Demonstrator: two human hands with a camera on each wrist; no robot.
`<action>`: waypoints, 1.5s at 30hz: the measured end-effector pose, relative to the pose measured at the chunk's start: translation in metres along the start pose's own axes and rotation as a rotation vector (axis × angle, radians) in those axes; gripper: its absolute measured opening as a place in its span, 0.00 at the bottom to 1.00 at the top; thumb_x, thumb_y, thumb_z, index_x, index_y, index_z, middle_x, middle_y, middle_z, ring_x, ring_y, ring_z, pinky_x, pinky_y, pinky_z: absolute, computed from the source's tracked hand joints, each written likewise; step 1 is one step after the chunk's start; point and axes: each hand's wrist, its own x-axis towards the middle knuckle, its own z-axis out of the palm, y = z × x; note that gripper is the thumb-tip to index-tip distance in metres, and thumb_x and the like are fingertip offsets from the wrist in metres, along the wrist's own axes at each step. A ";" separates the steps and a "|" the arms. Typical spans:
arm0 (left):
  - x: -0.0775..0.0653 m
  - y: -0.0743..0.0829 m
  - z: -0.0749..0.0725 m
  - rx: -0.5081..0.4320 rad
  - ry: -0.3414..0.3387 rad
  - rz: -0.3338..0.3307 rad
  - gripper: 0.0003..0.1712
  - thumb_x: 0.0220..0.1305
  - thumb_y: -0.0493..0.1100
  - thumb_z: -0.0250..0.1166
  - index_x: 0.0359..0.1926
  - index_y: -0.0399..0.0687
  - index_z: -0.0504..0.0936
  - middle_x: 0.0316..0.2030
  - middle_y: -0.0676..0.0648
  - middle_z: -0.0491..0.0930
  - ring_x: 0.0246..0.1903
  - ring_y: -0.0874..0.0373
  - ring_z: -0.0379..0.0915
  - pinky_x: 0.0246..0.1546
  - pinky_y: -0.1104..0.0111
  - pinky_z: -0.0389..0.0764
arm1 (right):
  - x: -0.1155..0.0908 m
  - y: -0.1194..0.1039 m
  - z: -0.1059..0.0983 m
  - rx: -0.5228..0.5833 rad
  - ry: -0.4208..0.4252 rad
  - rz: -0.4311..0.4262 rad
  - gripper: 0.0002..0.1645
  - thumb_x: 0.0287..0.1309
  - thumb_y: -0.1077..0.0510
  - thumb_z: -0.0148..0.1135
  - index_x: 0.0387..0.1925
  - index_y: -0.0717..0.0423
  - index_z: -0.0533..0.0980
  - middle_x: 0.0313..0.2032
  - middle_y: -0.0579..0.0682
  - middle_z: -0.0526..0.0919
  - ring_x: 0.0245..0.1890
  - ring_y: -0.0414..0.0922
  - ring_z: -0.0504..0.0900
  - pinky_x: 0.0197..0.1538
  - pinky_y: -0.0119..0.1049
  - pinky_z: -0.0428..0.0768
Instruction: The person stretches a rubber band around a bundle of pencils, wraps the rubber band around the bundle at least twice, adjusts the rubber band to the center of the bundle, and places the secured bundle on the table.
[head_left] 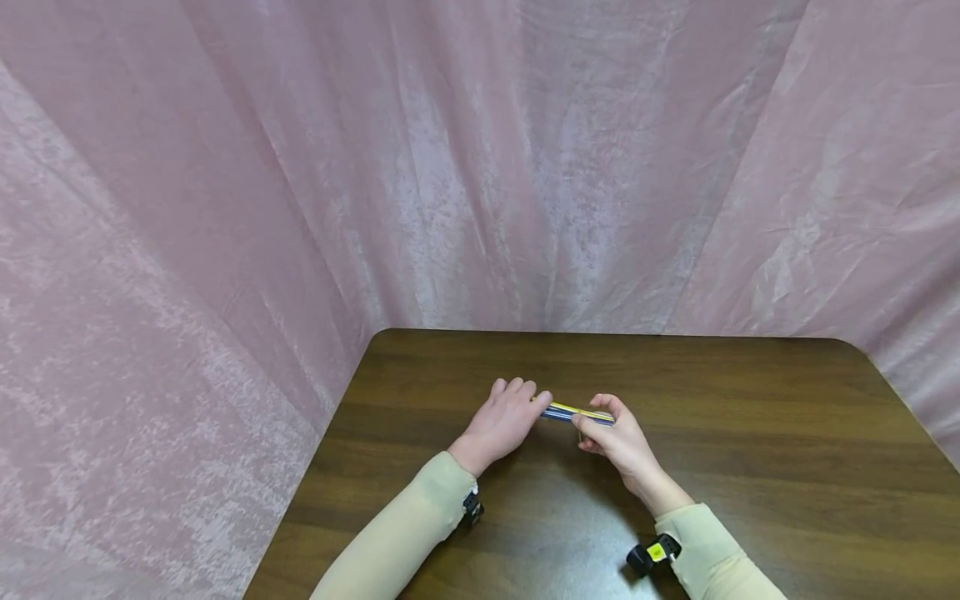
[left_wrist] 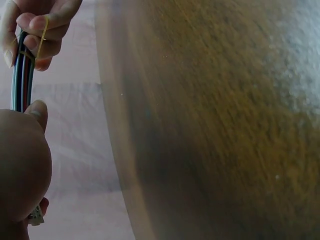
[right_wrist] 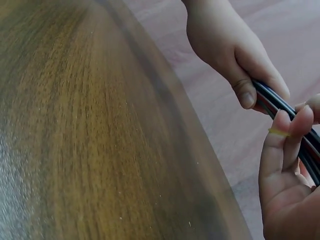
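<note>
A bundle of thin coloured wires (head_left: 561, 412), with yellow, blue and black strands, stretches between the two hands above the table. My left hand (head_left: 504, 423) grips its left part from above, the thumb lying along the wires. A small pale connector (left_wrist: 36, 217) pokes out below that hand in the left wrist view. At the other end my right hand (head_left: 621, 440) holds the bundle with thumb and fingers. A thin yellow rubber band (left_wrist: 43, 37) runs from a right fingertip down to the wires and crosses them; in the right wrist view the band (right_wrist: 278, 132) lies over a finger.
Under the hands is a brown wooden table (head_left: 750, 433) with rounded far corners. Pink velvety curtains (head_left: 465, 167) hang behind its far edge and at the sides. Black wrist cameras (head_left: 654, 554) sit at both pale sleeves.
</note>
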 end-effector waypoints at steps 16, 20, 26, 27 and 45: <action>0.005 0.004 -0.004 -0.056 -0.022 -0.063 0.05 0.78 0.44 0.63 0.50 0.55 0.77 0.38 0.52 0.78 0.38 0.55 0.74 0.38 0.63 0.67 | -0.001 0.008 0.008 0.065 0.066 -0.188 0.22 0.68 0.72 0.62 0.55 0.64 0.61 0.31 0.49 0.83 0.30 0.39 0.85 0.40 0.33 0.86; 0.007 0.004 -0.006 -0.114 -0.049 -0.139 0.08 0.77 0.48 0.66 0.49 0.53 0.77 0.37 0.52 0.80 0.38 0.55 0.76 0.36 0.63 0.68 | -0.004 0.010 0.011 0.033 0.055 -0.291 0.27 0.68 0.76 0.59 0.62 0.67 0.60 0.34 0.48 0.85 0.34 0.38 0.86 0.45 0.32 0.84; 0.008 0.005 -0.007 -0.199 -0.104 -0.250 0.12 0.76 0.51 0.67 0.49 0.50 0.78 0.37 0.50 0.82 0.37 0.52 0.78 0.34 0.62 0.69 | -0.005 0.013 0.013 -0.200 0.072 -0.408 0.44 0.69 0.74 0.62 0.79 0.60 0.55 0.39 0.59 0.87 0.39 0.38 0.84 0.49 0.25 0.78; 0.008 0.006 -0.007 -0.207 -0.110 -0.267 0.12 0.76 0.51 0.67 0.49 0.50 0.78 0.37 0.50 0.82 0.36 0.52 0.78 0.33 0.62 0.69 | -0.005 0.013 0.013 -0.244 0.072 -0.439 0.46 0.68 0.73 0.63 0.81 0.59 0.54 0.40 0.62 0.87 0.40 0.40 0.85 0.49 0.24 0.78; 0.008 0.008 -0.012 -0.319 -0.130 -0.414 0.15 0.78 0.54 0.64 0.45 0.47 0.75 0.31 0.48 0.81 0.30 0.51 0.79 0.27 0.61 0.70 | -0.010 0.016 0.014 -0.625 0.146 -0.682 0.37 0.59 0.69 0.71 0.70 0.58 0.74 0.46 0.48 0.91 0.59 0.54 0.80 0.59 0.49 0.73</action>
